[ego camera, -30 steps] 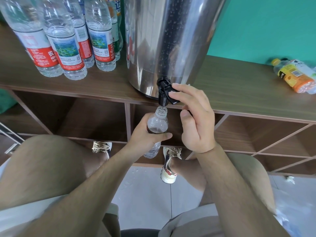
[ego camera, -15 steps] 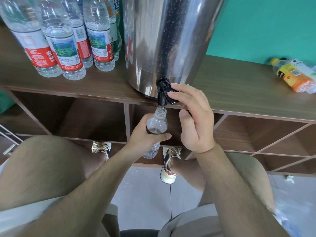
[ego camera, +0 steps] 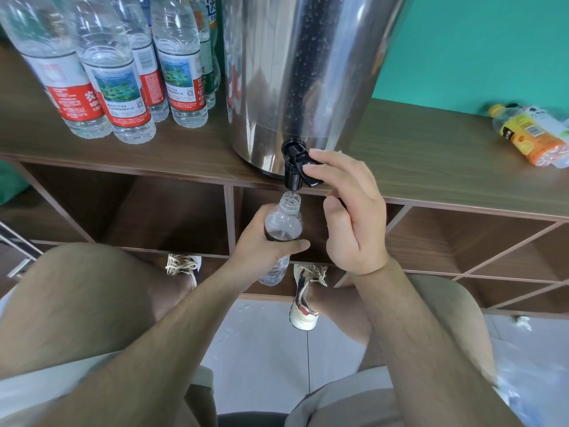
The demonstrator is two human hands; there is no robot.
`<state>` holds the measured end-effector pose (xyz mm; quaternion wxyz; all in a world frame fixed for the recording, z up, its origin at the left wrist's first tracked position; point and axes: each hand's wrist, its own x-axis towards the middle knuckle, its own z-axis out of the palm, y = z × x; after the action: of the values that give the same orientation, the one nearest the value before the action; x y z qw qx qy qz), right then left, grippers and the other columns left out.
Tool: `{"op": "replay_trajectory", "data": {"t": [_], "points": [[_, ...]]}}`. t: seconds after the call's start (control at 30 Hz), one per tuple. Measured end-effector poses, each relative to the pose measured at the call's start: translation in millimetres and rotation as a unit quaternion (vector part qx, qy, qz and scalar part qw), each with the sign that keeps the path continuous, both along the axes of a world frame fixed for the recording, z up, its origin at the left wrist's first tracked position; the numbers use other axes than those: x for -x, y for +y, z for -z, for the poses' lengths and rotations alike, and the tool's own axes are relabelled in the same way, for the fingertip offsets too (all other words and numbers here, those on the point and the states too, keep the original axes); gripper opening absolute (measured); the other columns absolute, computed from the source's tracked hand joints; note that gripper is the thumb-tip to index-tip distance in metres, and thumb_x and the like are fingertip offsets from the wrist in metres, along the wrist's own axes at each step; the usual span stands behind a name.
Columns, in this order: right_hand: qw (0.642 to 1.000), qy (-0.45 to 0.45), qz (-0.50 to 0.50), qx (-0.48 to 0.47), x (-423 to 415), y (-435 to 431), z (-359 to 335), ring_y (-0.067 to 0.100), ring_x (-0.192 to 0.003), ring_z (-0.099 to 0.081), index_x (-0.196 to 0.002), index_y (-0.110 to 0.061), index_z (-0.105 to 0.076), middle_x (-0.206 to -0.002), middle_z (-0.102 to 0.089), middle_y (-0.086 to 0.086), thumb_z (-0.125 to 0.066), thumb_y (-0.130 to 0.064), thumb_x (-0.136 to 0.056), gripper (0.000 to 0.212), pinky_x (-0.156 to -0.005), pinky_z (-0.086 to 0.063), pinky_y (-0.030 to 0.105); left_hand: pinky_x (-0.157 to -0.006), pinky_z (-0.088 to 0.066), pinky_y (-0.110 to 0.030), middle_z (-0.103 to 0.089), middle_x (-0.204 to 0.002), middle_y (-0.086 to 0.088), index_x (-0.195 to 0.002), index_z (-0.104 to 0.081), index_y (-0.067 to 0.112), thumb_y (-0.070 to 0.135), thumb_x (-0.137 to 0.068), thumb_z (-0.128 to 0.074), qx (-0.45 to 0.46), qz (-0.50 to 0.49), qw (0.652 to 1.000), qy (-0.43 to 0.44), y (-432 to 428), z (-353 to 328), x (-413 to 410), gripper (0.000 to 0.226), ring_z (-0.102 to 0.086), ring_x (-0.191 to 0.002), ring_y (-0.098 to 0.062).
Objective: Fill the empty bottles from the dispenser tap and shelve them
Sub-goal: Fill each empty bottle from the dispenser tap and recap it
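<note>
Just under the tap (ego camera: 291, 175), the bottle (ego camera: 283, 221) is clear, uncapped

dispenser (ego camera: 301, 72): polished silver steel, speckled with droplets, red reflections at its left edge.
tap (ego camera: 294, 167): black.
bottle (ego camera: 283, 224) under tap: clear, colourless.
shelf bottles (ego camera: 123, 87): clear; labels red and white, some with a blue-green landscape print; one at the back green-labelled.
shelf (ego camera: 431, 155): brown wood grain, darker brown inside the compartments.
wall (ego camera: 477, 41): teal.
juice bottle (ego camera: 529, 134): yellow cap, orange and yellow label.
shoes (ego camera: 303, 315): cream with red and navy patches, beige laces.
shorts (ego camera: 77, 297): khaki.
floor (ego camera: 261, 334): pale grey tiles.
</note>
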<state>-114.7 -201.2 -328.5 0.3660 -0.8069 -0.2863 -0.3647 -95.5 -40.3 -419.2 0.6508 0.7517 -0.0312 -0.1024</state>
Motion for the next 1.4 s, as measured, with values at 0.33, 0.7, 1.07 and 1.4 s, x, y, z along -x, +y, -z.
{"op": "replay_trajectory", "data": {"t": [0.33,0.7,1.07,1.4], "points": [[1.0,0.003,0.003,-0.004,1.5,1.2,-1.1,0.032,-0.122,-0.061,-0.119,0.008,-0.071,-0.134,-0.064,0.022,-0.047,0.01,-0.082,0.044,-0.108,-0.042,0.037,-0.101,-0.055,-0.038,-0.066,-0.121,0.014,-0.13,-0.052,0.038,0.027,-0.071,-0.096,0.011,-0.007,1.0,-0.003,-0.7,-0.7,0.7,0.075,-0.064,-0.113,-0.008],[1.0,-0.002,0.001,0.002,-0.3,-0.1,-0.3,0.033,-0.122,-0.061,-0.119,0.007,-0.071,-0.135,-0.064,0.021,-0.044,0.003,-0.087,0.042,-0.107,-0.043,0.038,-0.098,-0.055,-0.036,-0.067,-0.12,0.013,-0.131,-0.053,0.036,0.027,-0.071,-0.096,0.017,-0.005,1.0,-0.005,-0.7,1.6,0.1,0.074,-0.065,-0.113,-0.009],[1.0,0.0,0.006,0.0,1.1,0.1,-0.8,0.033,-0.121,-0.062,-0.119,0.007,-0.072,-0.135,-0.065,0.022,-0.049,0.013,-0.081,0.045,-0.107,-0.043,0.039,-0.103,-0.054,-0.045,-0.066,-0.123,0.012,-0.134,-0.051,0.036,0.031,-0.071,-0.095,0.007,0.001,1.0,-0.006,-0.8,2.4,-0.8,0.077,-0.064,-0.116,-0.013],[1.0,0.008,0.004,-0.004,1.7,-0.5,0.1,0.025,-0.122,-0.06,-0.119,0.003,-0.073,-0.135,-0.065,0.017,-0.048,0.0,-0.086,0.042,-0.094,-0.053,0.046,-0.1,-0.055,-0.037,-0.065,-0.124,0.012,-0.136,-0.05,0.035,0.029,-0.073,-0.094,0.002,0.002,1.0,-0.003,-0.8,1.1,-0.5,0.077,-0.064,-0.116,-0.011]]}}
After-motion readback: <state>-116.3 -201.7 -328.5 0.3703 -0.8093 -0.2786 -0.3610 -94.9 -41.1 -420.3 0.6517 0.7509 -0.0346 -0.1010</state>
